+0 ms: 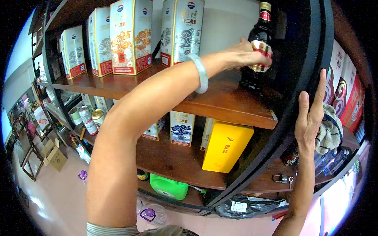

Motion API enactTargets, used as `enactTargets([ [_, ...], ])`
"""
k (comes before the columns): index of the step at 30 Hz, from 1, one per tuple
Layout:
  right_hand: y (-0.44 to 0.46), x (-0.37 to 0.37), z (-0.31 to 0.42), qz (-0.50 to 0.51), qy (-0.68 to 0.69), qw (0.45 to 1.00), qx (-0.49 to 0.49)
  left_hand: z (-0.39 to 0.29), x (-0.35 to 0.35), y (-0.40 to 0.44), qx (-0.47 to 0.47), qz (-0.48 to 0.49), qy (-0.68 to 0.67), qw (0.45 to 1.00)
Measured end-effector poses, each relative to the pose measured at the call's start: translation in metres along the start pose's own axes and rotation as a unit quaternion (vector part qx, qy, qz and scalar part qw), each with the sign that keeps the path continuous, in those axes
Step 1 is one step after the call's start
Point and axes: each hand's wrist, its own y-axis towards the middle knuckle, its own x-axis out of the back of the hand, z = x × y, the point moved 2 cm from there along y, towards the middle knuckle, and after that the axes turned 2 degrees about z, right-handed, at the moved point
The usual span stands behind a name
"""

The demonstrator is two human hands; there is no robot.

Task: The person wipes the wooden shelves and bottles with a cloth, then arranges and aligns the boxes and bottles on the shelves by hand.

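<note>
My left hand (250, 55), with a pale bangle (199, 73) on its wrist, is closed around a dark bottle (263, 33) at its cream and red label. The bottle stands upright at the right end of the upper wooden shelf (228, 103). Beside the black shelf post (303, 51), my right hand (311, 114) has its thumb and index finger pointing up. Its other fingers are hidden at a striped grey cloth (330, 131), which bunches out on the hand's right side.
Tall patterned boxes (132, 37) line the upper shelf. Below are a yellow box (227, 146), cans (87, 120) and a green jug (168, 188). Red and white boxes (352, 94) and a padlock (280, 178) are right of the post. A cardboard box (54, 154) lies on the floor.
</note>
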Motion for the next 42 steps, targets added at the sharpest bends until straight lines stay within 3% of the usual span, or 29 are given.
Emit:
enactTargets([
  [2, 0.000, -0.001, 0.000, -0.008, 0.008, 1.000, 0.003, -0.003, 0.005, -0.003, 0.017, -0.017, 0.054, 0.998],
  [5, -0.001, 0.000, 0.000, -0.003, -0.005, 1.000, 0.004, -0.039, 0.055, -0.037, 0.009, -0.154, 0.244, 0.958],
  [8, -0.001, 0.000, 0.000, -0.009, -0.008, 1.000, 0.006, -0.011, 0.114, -0.045, -0.098, -0.265, 0.323, 0.903],
  [10, -0.003, 0.000, 0.001, -0.008, -0.008, 1.000, -0.005, -0.002, 0.137, -0.063, 0.065, -0.134, 0.264, 0.953],
  [13, -0.002, -0.001, 0.000, -0.009, -0.012, 1.000, -0.006, 0.021, 0.129, -0.077, 0.010, -0.291, 0.356, 0.888],
  [16, -0.003, -0.001, 0.000, -0.008, -0.013, 1.000, -0.006, 0.033, 0.120, -0.084, 0.048, -0.256, 0.411, 0.874],
  [19, -0.003, 0.000, 0.000, -0.004, -0.021, 1.000, -0.008, 0.040, 0.124, -0.094, 0.137, -0.256, 0.380, 0.878],
  [22, -0.003, -0.001, 0.000, -0.008, -0.026, 1.000, -0.011, 0.061, 0.123, -0.094, 0.287, -0.216, 0.327, 0.874],
  [24, -0.004, -0.002, -0.001, -0.011, -0.022, 1.000, -0.011, 0.059, 0.122, -0.101, 0.255, 0.010, 0.287, 0.923],
  [26, -0.004, -0.003, -0.001, -0.014, -0.017, 1.000, -0.008, 0.077, 0.107, -0.082, 0.149, 0.108, 0.516, 0.837],
  [30, -0.003, -0.003, 0.000, -0.014, -0.028, 0.999, -0.008, 0.029, 0.093, -0.096, 0.181, 0.102, 0.415, 0.886],
  [31, -0.004, -0.003, 0.000, -0.011, -0.024, 1.000, -0.011, 0.052, 0.087, -0.077, 0.223, 0.097, 0.390, 0.888],
  [34, -0.004, -0.001, -0.001, -0.009, -0.025, 1.000, -0.006, 0.035, 0.073, -0.082, 0.225, 0.014, 0.386, 0.895],
  [35, -0.004, -0.001, -0.001, -0.010, -0.026, 1.000, -0.004, 0.025, 0.075, -0.087, 0.224, 0.027, 0.317, 0.921],
  [38, -0.003, -0.001, 0.002, -0.013, -0.023, 1.000, 0.003, 0.025, 0.079, -0.091, 0.181, 0.012, 0.304, 0.935],
  [41, -0.003, -0.001, 0.002, -0.015, -0.016, 1.000, 0.004, 0.042, 0.097, -0.095, 0.073, -0.039, 0.335, 0.939],
  [42, -0.003, 0.000, 0.003, -0.012, -0.019, 1.000, 0.003, 0.052, 0.107, -0.091, 0.111, -0.036, 0.328, 0.938],
])
